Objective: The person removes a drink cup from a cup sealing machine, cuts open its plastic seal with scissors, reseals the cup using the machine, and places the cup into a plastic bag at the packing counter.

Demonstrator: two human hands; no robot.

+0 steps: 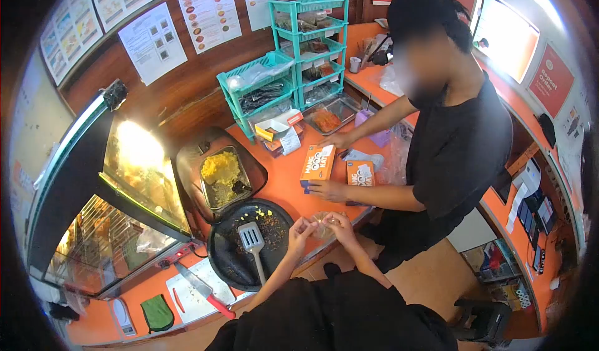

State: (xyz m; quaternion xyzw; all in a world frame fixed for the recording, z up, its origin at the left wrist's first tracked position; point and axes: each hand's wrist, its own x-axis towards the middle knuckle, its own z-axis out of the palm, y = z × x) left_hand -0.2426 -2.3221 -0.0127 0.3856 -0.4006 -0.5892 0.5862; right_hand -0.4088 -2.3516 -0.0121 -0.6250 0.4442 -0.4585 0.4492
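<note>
My left hand point(302, 232) and my right hand point(340, 226) are raised close together over the counter's front edge. Fingers of both pinch a small clear plastic bag point(321, 228) stretched between them; its contents are too small to make out. Just left of my hands is a round black pan point(219, 242) with brown bits and pale yellow pieces in it. A slotted spatula point(251, 237) rests in the pan, its handle pointing toward me.
Across the counter, a co-worker's hands touch an orange box point(317, 164); a smaller orange box point(360, 174) stands beside it. A tray of yellow rice point(223, 169) lies behind the pan. A knife point(203, 288) lies on a white cutting board point(187, 301), near a lit display warmer point(134, 189).
</note>
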